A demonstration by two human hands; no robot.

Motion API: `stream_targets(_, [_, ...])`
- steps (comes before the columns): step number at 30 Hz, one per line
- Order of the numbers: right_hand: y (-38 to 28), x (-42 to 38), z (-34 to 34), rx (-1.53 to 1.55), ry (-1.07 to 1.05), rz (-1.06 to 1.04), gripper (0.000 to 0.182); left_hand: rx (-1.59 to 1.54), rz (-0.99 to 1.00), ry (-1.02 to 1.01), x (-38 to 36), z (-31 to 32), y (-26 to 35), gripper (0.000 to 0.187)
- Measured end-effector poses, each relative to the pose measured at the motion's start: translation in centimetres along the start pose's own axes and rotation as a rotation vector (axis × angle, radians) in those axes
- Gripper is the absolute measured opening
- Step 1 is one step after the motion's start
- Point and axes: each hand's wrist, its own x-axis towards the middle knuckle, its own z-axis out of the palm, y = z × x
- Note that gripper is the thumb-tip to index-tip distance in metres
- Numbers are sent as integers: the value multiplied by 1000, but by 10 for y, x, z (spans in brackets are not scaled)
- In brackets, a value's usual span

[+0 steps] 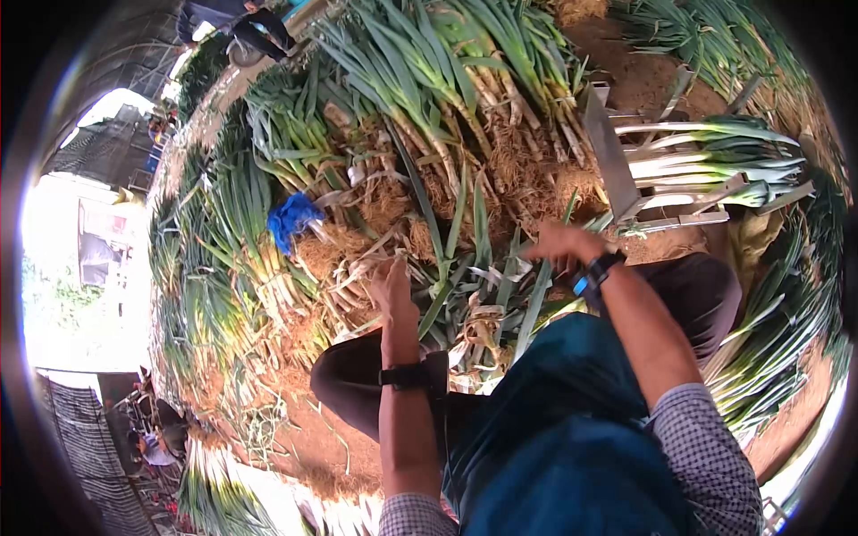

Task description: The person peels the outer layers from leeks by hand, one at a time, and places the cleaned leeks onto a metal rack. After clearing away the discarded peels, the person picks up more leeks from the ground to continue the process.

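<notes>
Both of my hands are over a heap of long green onions with brown roots. My left hand (393, 284) is at the near side of the root ends (344, 259), its fingers partly hidden against the stalks. On the right, my right hand (561, 245) hovers over loose green leaves (483, 228), fingers apart, with nothing visible in them. Between and below the hands lie stripped leaves and peelings (478, 326). A blue bundle (293, 221) rests on the roots left of my left hand.
A metal rack (612, 161) at the right holds cleaned white-stemmed onions (706, 161). More onion bundles (223, 241) lie at the left and far side. A person (234, 20) is at the top left, with others at the lower left.
</notes>
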Motion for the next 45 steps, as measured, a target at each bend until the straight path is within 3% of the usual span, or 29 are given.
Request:
stream_targets(2, [49, 13, 61, 231, -199, 80, 59, 153, -158, 55, 20, -1, -10, 27])
stream_targets(4, [80, 12, 116, 364, -281, 206, 63, 377, -176, -158, 77, -19, -60, 41])
stream_targets(5, [91, 8, 139, 423, -289, 278, 66, 430, -104, -229, 76, -8, -69, 46])
stream_targets(7, [73, -24, 165, 566, -174, 192, 74, 523, 46, -377, 70, 14, -76, 57])
stream_targets(8, [74, -14, 166, 370, -324, 350, 88, 693, 66, -407, 83, 25, -94, 63])
stream_targets(10, [88, -1, 186, 591, -355, 392, 91, 1043, 112, -471, 106, 33, -136, 75])
stream_targets(12, [102, 15, 203, 608, -244, 431, 78, 1070, 113, -539, 114, 37, -181, 86])
stream_targets(14, [99, 26, 213, 618, -178, 462, 74, 1116, 103, -478, 102, 48, -194, 82])
stream_targets(17, [102, 53, 233, 683, -79, 517, 66, 1041, -60, -541, 100, 58, -237, 72])
stream_targets(20, [84, 60, 220, 1154, 113, 446, 70, 1194, -50, -499, 75, 79, -246, 63])
stream_targets(21, [102, 81, 232, 1248, 78, 481, 73, 1202, -38, -514, 68, 84, -243, 59])
stream_targets(22, [98, 88, 233, 1344, 205, 475, 77, 1213, -28, -529, 60, 86, -244, 55])
stream_targets(24, [96, 90, 218, 1384, 158, 243, 80, 1342, -30, -915, 38, 98, -246, 49])
stream_targets(25, [92, 95, 216, 1397, 303, 155, 71, 1333, -29, -919, 17, 106, -252, 47])
stream_targets(26, [89, 91, 206, 1417, 341, 198, 72, 1320, -30, -929, -10, 109, -262, 45])
stream_targets(28, [83, 75, 188, 1306, 414, 262, 70, 1219, -13, -928, -51, 111, -297, 42])
stream_targets(30, [106, 91, 201, 1177, 484, 359, 53, 1059, 12, -911, -57, 108, -316, 40])
stream_targets(32, [151, 124, 229, 1012, 526, 402, 45, 850, 35, -892, -54, 96, -317, 38])
stream_targets(33, [137, 116, 216, 805, 561, 367, 40, 868, 144, -913, -49, 90, -285, 33])
stream_targets(35, [133, 122, 220, 957, 607, 262, 46, 790, 304, -349, -57, 86, -232, 29])
stream_targets(36, [136, 127, 224, 1006, 647, 174, 51, 786, 234, -284, -48, 73, -218, 31])
stream_targets(37, [138, 133, 228, 1053, 681, 84, 57, 815, 382, 27, -49, 66, -201, 36])
stream_targets(39, [147, 147, 230, 777, 652, 551, 77, 879, 252, 52, -38, 25, -192, 57])
stream_targets(40, [124, 124, 219, 967, 672, 501, 78, 1001, 165, 20, -29, 1, -201, 63])
stream_targets(41, [143, 153, 237, 802, 710, 667, 66, 1108, -7, 143, -32, -13, -215, 65])
stream_targets(43, [169, 187, 257, 776, 642, 395, 55, 1472, 75, -353, 8, -103, -373, 61])
stream_targets(44, [185, 192, 267, 756, 611, 279, 49, 1579, 173, -594, 16, -116, -371, 59])
stream_targets(45, [181, 175, 260, 861, 644, 202, 54, 1386, 14, -564, -28, -103, -361, 64])
